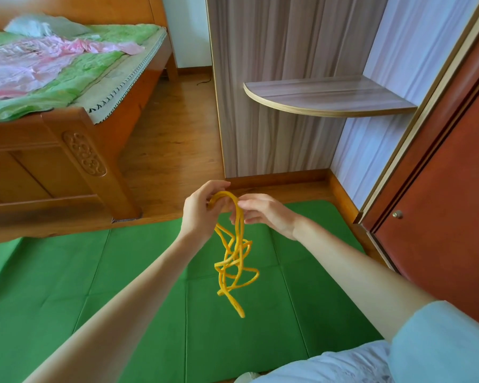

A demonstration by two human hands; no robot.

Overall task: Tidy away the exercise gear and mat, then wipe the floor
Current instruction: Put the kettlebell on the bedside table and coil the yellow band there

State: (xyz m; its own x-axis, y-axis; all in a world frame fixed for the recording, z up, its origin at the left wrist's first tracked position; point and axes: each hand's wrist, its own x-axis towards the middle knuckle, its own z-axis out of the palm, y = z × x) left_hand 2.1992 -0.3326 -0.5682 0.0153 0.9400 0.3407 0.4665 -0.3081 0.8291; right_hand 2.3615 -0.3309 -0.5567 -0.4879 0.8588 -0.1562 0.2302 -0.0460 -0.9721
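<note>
both hands up in front, over the mat (122,286). left hand (201,214) pinches the top loop of the rope (234,261), right hand (263,214) pinches it too, just beside. rest of rope hangs straight down below them in a messy tangle, not touching the mat. prob next: gather it upward, hands abt equally near.

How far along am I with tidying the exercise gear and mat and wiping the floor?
Early on. Nothing looks put away yet. In hand: your left hand and right hand both hold the top loop of the yellow rope, which dangles in a loose tangle. Left to do: the green mat lies unfolded on the wooden floor, so storing the mat and wiping remain.
</note>
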